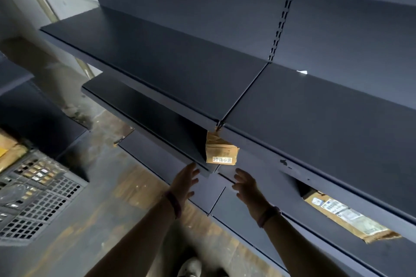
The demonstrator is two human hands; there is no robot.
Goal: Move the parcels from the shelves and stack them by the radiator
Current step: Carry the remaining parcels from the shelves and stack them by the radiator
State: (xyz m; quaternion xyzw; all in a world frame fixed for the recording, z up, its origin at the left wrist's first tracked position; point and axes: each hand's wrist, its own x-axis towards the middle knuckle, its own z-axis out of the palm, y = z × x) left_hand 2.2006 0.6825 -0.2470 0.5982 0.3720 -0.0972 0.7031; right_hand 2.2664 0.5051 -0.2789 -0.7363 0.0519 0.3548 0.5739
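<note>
A small brown cardboard parcel (221, 150) with a white label sits on a lower dark shelf, half hidden under the shelf above. My left hand (185, 183) and my right hand (247, 185) reach up toward it with fingers spread, just below it and apart from it, holding nothing. A second, longer brown parcel (344, 216) with printed labels lies on a shelf to the right, partly hidden by the shelf edge above it.
Dark metal shelves (157, 63) fill the upper and right view, in several tiers. A perforated metal grille (38, 195) lies at the left over the worn floor (108, 209). Cardboard (9, 153) shows at the far left edge. My shoe (191, 266) is at the bottom.
</note>
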